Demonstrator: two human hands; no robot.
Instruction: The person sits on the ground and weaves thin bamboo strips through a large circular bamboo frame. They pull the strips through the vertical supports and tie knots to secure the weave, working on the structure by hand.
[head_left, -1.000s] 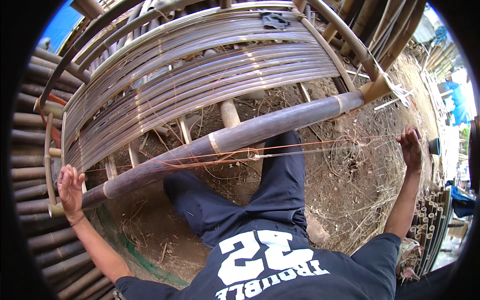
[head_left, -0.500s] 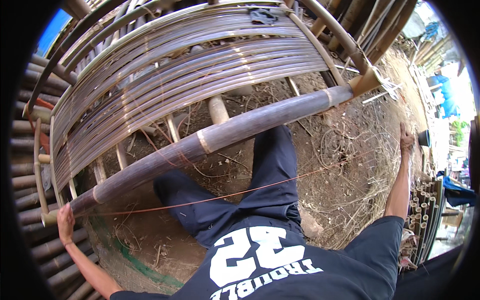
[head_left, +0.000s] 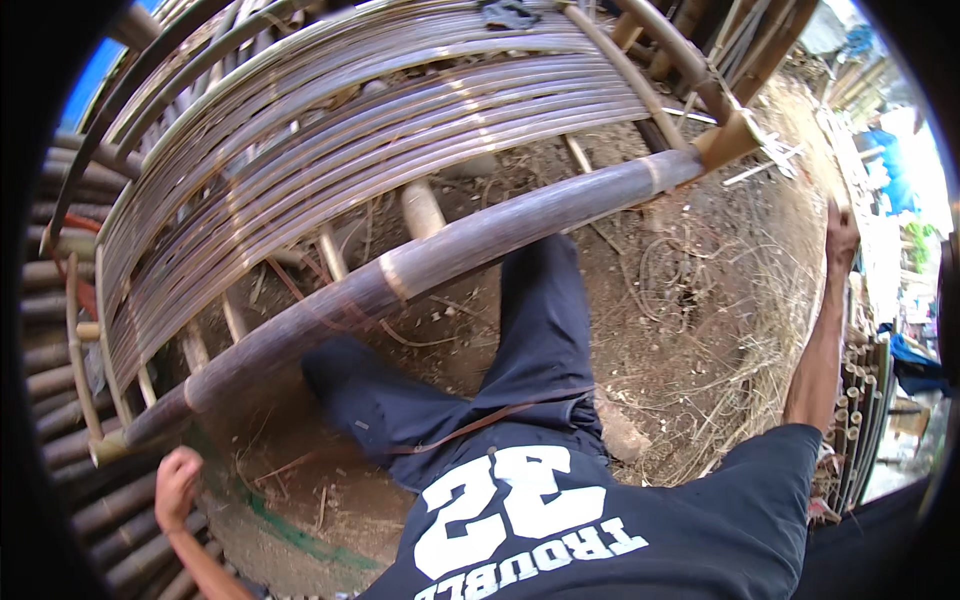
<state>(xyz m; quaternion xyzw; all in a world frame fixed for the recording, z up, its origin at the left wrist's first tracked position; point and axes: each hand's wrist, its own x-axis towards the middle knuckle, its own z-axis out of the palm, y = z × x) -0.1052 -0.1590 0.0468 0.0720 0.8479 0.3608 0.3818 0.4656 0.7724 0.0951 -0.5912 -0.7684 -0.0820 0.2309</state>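
Note:
My left hand is closed, just off the near left end of a thick dark bamboo pole. A thin orange strip crosses low over my lap, its blurred left part leading toward that hand. Far to the right, my right hand is raised on an outstretched arm, its fingers bent together; the strip's right part fades before reaching it. The pole is the front rail of a bamboo bench frame with thin slats, standing before me. More orange strands lie around the pole near its middle.
Stacked bamboo poles line the left side. Cut bamboo tubes stand in a bundle at right. Dry straw and shavings litter the dirt floor, with a stone by my leg. A dark cloth lies on the slats.
My left hand has come off the pole's end, moving right and down. My right hand has moved up and outward. The orange strip, taut before, now sags lower across my lap.

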